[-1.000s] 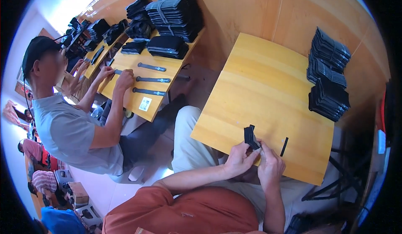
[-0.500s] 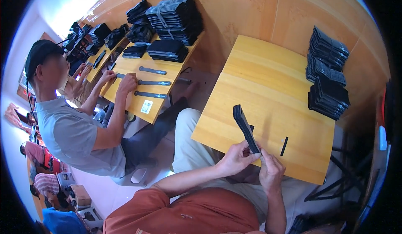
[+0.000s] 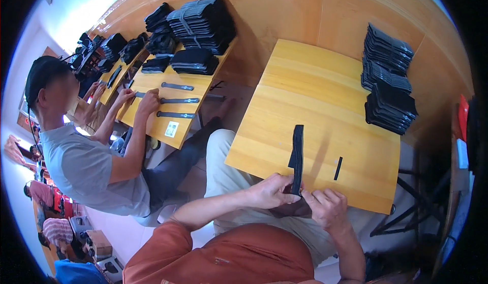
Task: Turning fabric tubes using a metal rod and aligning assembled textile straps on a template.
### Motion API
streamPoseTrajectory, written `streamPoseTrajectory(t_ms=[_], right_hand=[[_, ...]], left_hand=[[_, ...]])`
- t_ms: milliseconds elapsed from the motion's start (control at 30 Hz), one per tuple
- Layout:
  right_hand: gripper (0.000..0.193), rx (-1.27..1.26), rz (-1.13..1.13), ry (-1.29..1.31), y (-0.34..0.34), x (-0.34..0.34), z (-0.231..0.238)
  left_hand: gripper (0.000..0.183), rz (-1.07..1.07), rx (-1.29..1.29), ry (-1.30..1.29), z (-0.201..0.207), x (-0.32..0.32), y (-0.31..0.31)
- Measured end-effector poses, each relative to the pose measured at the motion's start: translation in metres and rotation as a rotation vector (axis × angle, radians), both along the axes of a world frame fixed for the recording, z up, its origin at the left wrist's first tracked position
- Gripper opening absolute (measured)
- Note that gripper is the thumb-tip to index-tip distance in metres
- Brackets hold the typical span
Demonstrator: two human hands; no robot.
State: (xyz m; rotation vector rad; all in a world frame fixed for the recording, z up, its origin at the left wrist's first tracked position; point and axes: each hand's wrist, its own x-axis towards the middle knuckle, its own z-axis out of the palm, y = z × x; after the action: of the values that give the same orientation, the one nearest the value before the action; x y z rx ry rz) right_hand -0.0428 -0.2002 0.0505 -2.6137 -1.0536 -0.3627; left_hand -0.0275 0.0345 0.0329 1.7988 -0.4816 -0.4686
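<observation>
A flat, folded black strap [image 3: 298, 154] stands upright over the near part of my table, its lower end pinched between the thumb and fingers of my left hand [image 3: 274, 190]. Close to that same end, my right hand [image 3: 328, 207] has its thumb and fingers pressed together; whatever they pinch is too small to make out. A short black strip [image 3: 338, 168] lies on the wooden table [image 3: 284, 91], just beyond my right hand. Another dark piece shows partly behind the strap's left edge.
Several stacks of folded black pieces [image 3: 390, 108] line the table's right side by the tiled wall. On my left, a seated person [image 3: 76, 146] handles a strap at another table [image 3: 175, 136], which carries grey straps [image 3: 178, 101] and tied black stacks [image 3: 201, 24].
The strap has turned from leaning left to nearly upright, its narrow side now less visible. My right hand has shifted down slightly, fingers curled more. The view has moved a little.
</observation>
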Motion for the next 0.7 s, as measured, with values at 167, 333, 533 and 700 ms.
streamPoseTrajectory(t_ms=[167,333,533,700], right_hand=[[0.033,-0.103,0.211,-0.118,0.0,-0.001,0.017],[0.034,0.105,0.21,0.138,0.003,0.0,0.002],[0.028,0.296,0.07,0.385,0.001,-0.014,-0.008],[0.028,0.535,-0.032,0.567,0.008,-0.022,-0.022]], left_hand=[[0.035,-0.246,-0.052,0.144,0.013,0.011,0.019],[0.039,-0.232,-0.089,0.248,0.006,0.003,0.02],[0.039,-0.08,-0.273,0.429,-0.004,-0.014,0.01],[0.039,-0.071,-0.255,0.353,-0.012,-0.015,0.007]])
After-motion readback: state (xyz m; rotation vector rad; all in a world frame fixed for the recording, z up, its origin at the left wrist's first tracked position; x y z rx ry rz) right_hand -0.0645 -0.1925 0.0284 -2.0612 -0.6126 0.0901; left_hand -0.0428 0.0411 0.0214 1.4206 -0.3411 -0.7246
